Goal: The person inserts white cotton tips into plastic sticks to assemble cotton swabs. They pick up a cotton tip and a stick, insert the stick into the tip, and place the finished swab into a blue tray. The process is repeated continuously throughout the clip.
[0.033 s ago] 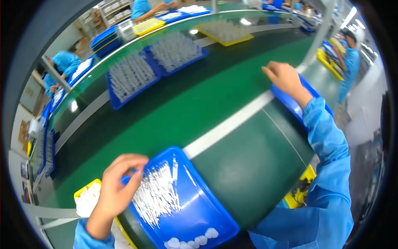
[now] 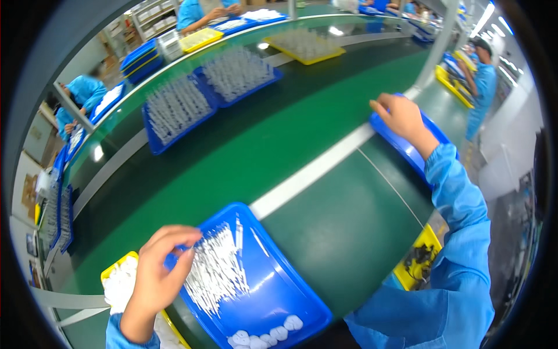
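My left hand (image 2: pixel 160 270) hovers over the left edge of a blue tray (image 2: pixel 285 285). Its thumb and bent fingers are apart, with nothing visible between them. Inside the tray lies a heap of thin white sticks (image 2: pixel 216 273), and a row of small rounded white pieces (image 2: pixel 279 333) sits at its near edge. Farther right, my right hand (image 2: pixel 402 119) is raised above a second blue tray (image 2: pixel 414 152). The thumb points left, apart from the loosely bent fingers; I see nothing held there. This hand and sleeve cover part of that tray.
Blue trays (image 2: pixel 154 139) and a yellow tray (image 2: pixel 317 59) with upright clear items stand across the green bench (image 2: pixel 279 125). Yellow containers with white pieces (image 2: pixel 122 282) and dark parts (image 2: pixel 419 262) flank me. Co-workers in blue (image 2: pixel 87 96) work beyond.
The whole view has shifted slightly left. My left hand has come a little nearer to me over the tray's edge. My right hand has moved slightly back over its tray.
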The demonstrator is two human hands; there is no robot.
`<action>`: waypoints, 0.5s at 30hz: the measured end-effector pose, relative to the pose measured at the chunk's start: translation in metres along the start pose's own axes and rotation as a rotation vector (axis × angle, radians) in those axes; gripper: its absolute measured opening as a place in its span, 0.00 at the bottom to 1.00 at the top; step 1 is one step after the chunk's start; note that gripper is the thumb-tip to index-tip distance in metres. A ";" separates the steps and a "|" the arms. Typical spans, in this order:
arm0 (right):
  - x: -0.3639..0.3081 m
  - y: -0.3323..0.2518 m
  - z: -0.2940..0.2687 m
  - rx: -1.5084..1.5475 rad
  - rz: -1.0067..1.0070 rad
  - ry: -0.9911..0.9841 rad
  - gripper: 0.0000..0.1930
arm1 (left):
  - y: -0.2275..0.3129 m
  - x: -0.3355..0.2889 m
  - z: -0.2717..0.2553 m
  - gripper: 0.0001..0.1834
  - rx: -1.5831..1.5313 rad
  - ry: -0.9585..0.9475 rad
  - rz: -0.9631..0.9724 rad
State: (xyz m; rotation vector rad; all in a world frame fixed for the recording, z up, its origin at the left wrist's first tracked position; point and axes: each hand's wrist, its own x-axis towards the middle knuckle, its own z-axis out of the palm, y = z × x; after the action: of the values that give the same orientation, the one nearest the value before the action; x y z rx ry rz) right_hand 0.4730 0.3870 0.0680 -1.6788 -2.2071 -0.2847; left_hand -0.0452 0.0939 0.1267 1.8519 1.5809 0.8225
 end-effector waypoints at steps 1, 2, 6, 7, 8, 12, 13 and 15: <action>-0.035 0.019 -0.007 -0.034 -0.005 0.011 0.23 | 0.007 -0.017 0.001 0.16 0.046 0.004 0.049; -0.067 0.028 -0.015 -0.083 0.071 -0.052 0.24 | 0.010 -0.032 0.004 0.16 0.051 0.003 0.063; -0.151 0.053 -0.012 -0.049 0.165 -0.092 0.20 | 0.015 -0.080 0.018 0.15 0.022 -0.011 0.105; -0.154 0.050 -0.004 -0.039 0.161 -0.077 0.19 | 0.017 -0.092 0.017 0.15 0.026 -0.003 0.104; -0.153 0.045 0.004 -0.026 0.151 -0.062 0.18 | 0.020 -0.102 0.018 0.15 0.021 -0.012 0.089; -0.148 0.058 0.009 -0.081 0.145 0.040 0.16 | 0.022 -0.133 0.017 0.15 0.005 -0.042 0.113; -0.144 0.061 0.001 -0.124 0.160 0.061 0.16 | 0.023 -0.142 0.014 0.15 0.045 -0.039 0.131; -0.125 0.075 -0.030 -0.211 0.190 0.125 0.17 | 0.020 -0.158 0.013 0.15 0.097 -0.046 0.158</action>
State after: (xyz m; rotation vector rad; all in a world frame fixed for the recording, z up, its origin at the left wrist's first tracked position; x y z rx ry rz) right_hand 0.5791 0.2853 0.0422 -1.9090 -1.9680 -0.5722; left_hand -0.0404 -0.0654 0.1189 2.0717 1.4842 0.7774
